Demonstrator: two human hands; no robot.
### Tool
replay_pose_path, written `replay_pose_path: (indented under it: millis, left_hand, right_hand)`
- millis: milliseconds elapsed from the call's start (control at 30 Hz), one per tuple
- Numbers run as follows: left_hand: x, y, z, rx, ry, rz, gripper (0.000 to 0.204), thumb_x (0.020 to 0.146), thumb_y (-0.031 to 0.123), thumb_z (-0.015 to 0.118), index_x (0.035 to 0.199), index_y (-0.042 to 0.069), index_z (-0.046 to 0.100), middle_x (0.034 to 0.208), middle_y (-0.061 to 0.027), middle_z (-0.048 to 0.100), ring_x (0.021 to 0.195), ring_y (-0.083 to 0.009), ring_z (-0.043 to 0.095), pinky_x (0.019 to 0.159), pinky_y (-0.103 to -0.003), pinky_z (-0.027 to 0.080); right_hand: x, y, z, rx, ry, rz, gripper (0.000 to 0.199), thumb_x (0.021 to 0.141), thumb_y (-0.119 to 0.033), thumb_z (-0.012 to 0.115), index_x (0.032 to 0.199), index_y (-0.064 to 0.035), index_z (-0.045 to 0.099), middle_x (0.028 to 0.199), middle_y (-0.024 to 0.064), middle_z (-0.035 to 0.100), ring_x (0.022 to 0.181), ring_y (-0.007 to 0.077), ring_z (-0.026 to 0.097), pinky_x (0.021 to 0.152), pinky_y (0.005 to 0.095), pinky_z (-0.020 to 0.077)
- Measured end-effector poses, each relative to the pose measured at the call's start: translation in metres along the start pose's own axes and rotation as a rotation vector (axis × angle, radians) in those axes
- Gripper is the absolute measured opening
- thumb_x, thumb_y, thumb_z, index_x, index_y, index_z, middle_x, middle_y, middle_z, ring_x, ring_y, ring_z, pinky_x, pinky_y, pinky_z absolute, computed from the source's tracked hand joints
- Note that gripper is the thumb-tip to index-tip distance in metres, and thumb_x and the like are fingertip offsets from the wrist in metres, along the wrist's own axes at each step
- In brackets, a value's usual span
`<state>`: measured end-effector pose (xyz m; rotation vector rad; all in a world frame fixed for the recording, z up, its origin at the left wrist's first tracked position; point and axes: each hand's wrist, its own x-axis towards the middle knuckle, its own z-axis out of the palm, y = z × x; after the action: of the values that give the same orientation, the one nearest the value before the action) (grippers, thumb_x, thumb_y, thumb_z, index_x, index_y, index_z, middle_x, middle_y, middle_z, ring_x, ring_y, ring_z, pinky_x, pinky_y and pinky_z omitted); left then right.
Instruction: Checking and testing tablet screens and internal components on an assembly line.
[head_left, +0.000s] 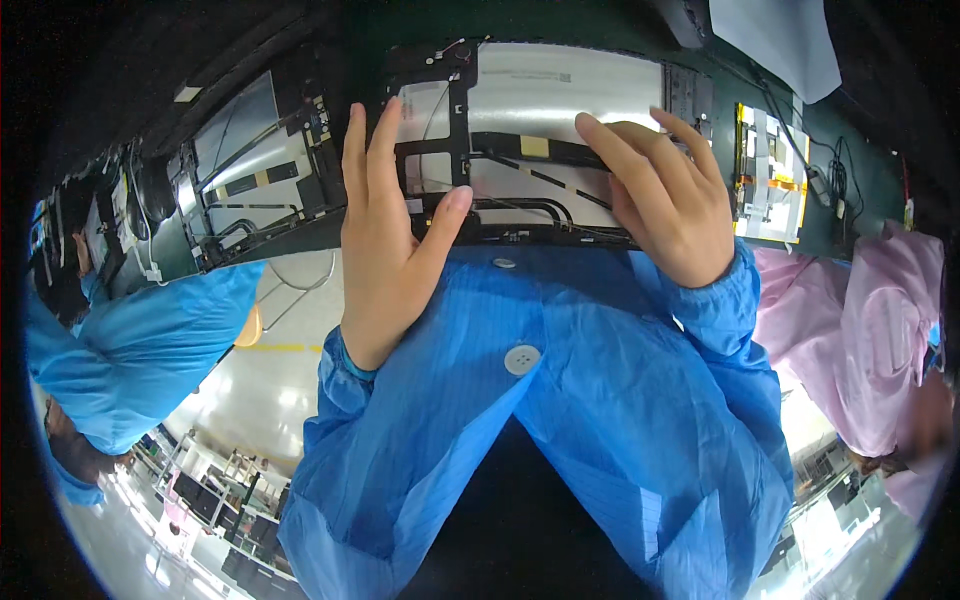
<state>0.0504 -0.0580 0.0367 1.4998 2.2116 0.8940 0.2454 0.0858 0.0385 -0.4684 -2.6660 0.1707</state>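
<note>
In front of me on the dark green bench lies an opened flat electronic device (560, 85), a silver sheet in a black frame with thin cables and black strips along its near side. My left hand (388, 235) is over its left part, fingers stretched and thumb apart, nothing held. My right hand (672, 195) hovers or rests at the right part, its fingers bent and spread; the thumb is partly hidden. Whether the fingertips press on the device I cannot tell. Between the hands a yellow patch (535, 147) sits on a black strip.
A similar device (245, 150) lies to the left. At right are a white panel with yellow edges and grey tape (770, 180) and a black cable (845, 185). A white sheet (780, 40) is at the back right. People in blue (150, 340) and pink (850, 330) flank me.
</note>
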Motion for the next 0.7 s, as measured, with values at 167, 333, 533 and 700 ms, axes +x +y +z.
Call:
replay_pose_path:
  millis: [167,333,533,700]
  left_hand:
    - [0.013,0.001,-0.021,0.094,0.046,0.109,0.068,0.083,0.032,0.060,0.139,0.006,0.030,0.140,-0.0258,0.028,0.126,-0.0380,0.037,0.101,-0.041,0.034]
    - [0.047,0.053,-0.064,-1.139,-0.470,0.296,0.096,0.082,0.061,0.048,0.144,0.005,0.000,0.144,-0.0299,0.015,0.132,-0.0372,0.028,0.108,-0.045,0.024]
    - [0.089,0.042,-0.056,-1.462,-0.746,0.731,0.103,0.080,0.061,0.050,0.143,0.003,-0.007,0.145,-0.0302,0.007,0.134,-0.0374,0.023,0.109,-0.044,0.023]
    - [0.106,0.045,-0.054,-1.444,-0.720,0.839,0.101,0.082,0.057,0.052,0.142,0.002,-0.008,0.146,-0.0291,0.005,0.135,-0.0364,0.020,0.109,-0.042,0.023]
  right_hand:
    - [0.003,0.004,-0.013,0.245,0.058,0.095,0.057,0.063,-0.001,0.065,0.119,-0.0073,0.055,0.087,0.0046,0.061,0.073,0.0198,0.057,0.087,0.0400,0.0413]
    - [-0.005,0.006,-0.023,0.423,0.071,0.264,0.040,0.063,0.000,0.064,0.102,-0.0063,0.064,0.073,0.0056,0.059,0.069,0.0207,0.056,0.094,0.0428,0.0381]
    - [-0.023,0.004,-0.035,0.408,0.194,0.398,0.023,0.074,0.001,0.056,0.095,-0.0029,0.065,0.079,0.0109,0.061,0.077,0.0229,0.059,0.097,0.0448,0.0372]
    - [-0.033,0.005,-0.033,0.518,0.337,0.669,0.023,0.083,-0.001,0.046,0.098,0.0012,0.063,0.102,0.0161,0.062,0.097,0.0256,0.058,0.097,0.0394,0.0376]
